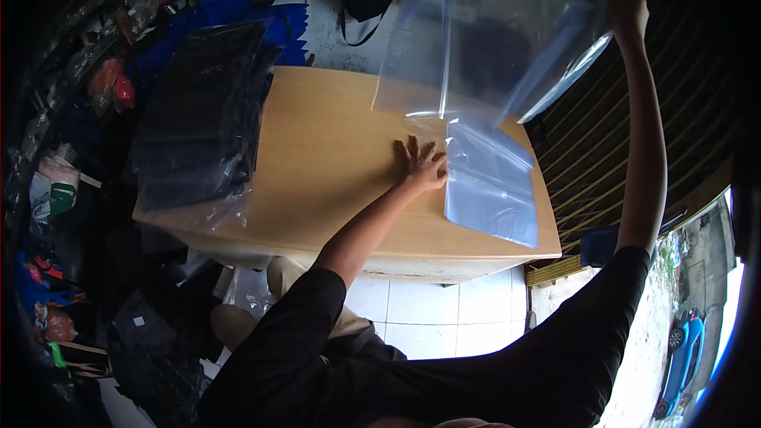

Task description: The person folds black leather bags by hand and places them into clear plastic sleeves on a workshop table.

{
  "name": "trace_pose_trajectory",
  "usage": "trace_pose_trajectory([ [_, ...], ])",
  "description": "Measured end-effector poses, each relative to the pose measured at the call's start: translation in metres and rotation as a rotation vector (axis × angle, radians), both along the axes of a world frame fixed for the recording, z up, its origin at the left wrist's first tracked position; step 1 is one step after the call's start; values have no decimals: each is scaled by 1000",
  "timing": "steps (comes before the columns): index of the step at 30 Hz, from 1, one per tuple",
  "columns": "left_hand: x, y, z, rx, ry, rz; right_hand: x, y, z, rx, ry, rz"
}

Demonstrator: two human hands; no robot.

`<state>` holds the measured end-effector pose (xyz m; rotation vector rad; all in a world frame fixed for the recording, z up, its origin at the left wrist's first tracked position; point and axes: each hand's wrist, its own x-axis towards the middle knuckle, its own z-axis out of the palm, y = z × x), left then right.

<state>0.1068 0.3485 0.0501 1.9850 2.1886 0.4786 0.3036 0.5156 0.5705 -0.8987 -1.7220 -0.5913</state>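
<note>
A large clear plastic sheet point(483, 40) is lifted over the far right of the wooden table, its upper right corner gripped in my right hand point(626, 9). That arm is stretched far out to the right. Below it, more clear plastic point(491, 190) lies flat near the table's right edge, with fold lines across it. My left hand point(424, 166) presses on the tabletop with fingers spread, right at the left edge of this plastic. To the left lies a stack of dark flat items in clear wrapping point(202, 111).
The wooden table point(333, 150) has a rounded far edge. Slatted metal shutters point(594, 158) stand close on the right. Wrapped goods crowd the left side, and bags, one a black bag point(361, 0), lie beyond the table. A blue car point(680, 361) is outside, lower right.
</note>
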Motion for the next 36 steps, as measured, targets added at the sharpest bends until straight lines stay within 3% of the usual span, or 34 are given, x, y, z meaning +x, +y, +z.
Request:
trace_pose_trajectory([
  [2, 24, 2, -7, 45, 29, -69, 28, 11, 24, -9, -60, 5],
  [4, 42, 8, -18, 58, 108, -66, 22, -25, 30, 128, -113, -90],
  [6, 52, 32, -65, 161, -186, -110, -21, -97, 9, 155, -48, 0],
  [8, 41, -1, -40, 251, -64, -125, -29, -102, 0, 182, 19, 84],
  [10, 34, -34, -11, 347, 60, -138, -27, -66, 4, 181, 265, 288],
  [11, 34, -48, -3, 277, 55, -150, -31, -68, 0, 160, 149, 122],
  [13, 38, -64, 2, 204, 51, -156, -48, -66, -10, 204, 120, 172],
  [15, 42, -72, 6, 426, 112, -235, -64, -68, -20, 239, 54, 250],
  [20, 70, -28, -1, 414, 134, -277, -90, -98, -33, 152, 32, 292],
  [22, 84, -1, -8, 172, 73, -263, -92, -100, -32, 209, 23, 308],
  [26, 128, 36, 3, 90, 53, -328, -101, -113, -26, 217, -54, 334],
  [28, 151, 40, 11, -37, -15, -465, -114, -110, -25, 244, -16, 342],
  [29, 159, 38, 12, -32, -30, -447, -123, -109, -26, 290, -46, 274],
  [32, 160, 13, 27, 163, -115, -556, -162, -112, -39, 328, -28, 402],
  [34, 138, -28, 44, 304, -392, -548, -189, -112, -49, 280, -115, 365],
  [36, 102, -64, 53, 408, -444, -486, -215, -109, -59, 348, -174, 490],
])
